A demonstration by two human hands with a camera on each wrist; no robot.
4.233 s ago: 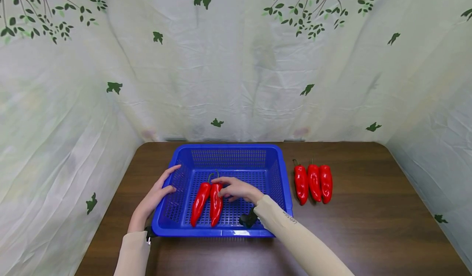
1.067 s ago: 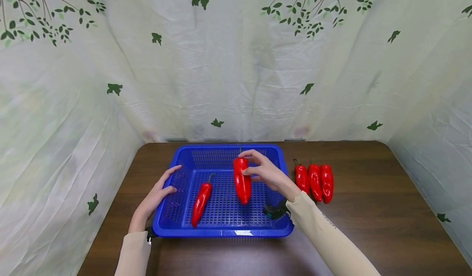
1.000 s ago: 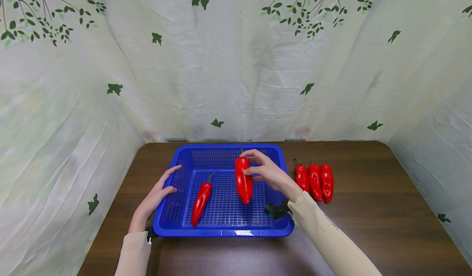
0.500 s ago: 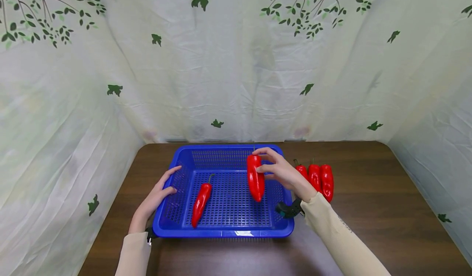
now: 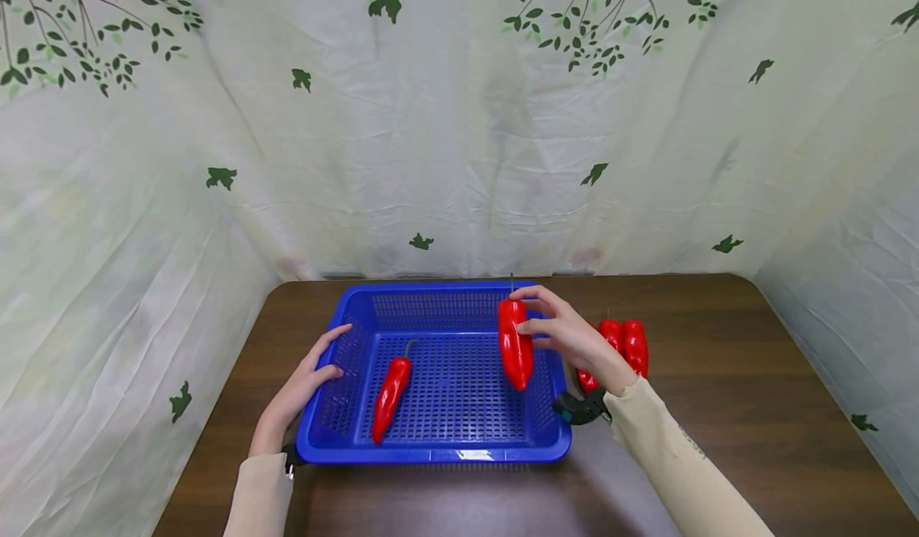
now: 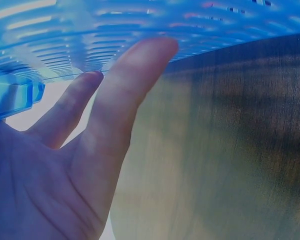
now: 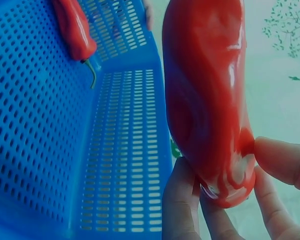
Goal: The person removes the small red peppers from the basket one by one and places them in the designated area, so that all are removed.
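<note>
Red and glossy, smooth-skinned with a tapered lower end and thin upright stem, the held pepper (image 5: pixel 515 349) hangs above the right part of the blue basket (image 5: pixel 431 456), gripped by the right hand's (image 5: pixel 567 333) thumb and fingers. Left hand (image 5: pixel 297 385): digits extended, touching the basket's left rim. One similar pepper (image 5: pixel 392 400) lies inside the basket; partly hidden peppers (image 5: pixel 635 349) lie right of it.

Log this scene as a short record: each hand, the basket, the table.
Right hand: holds a red pepper near its stem end
Left hand: touches the left side of the basket
Basket: blue, perforated; another pepper lies inside
Table: brown; more peppers lie right of the basket, partly hidden behind the right hand
</note>
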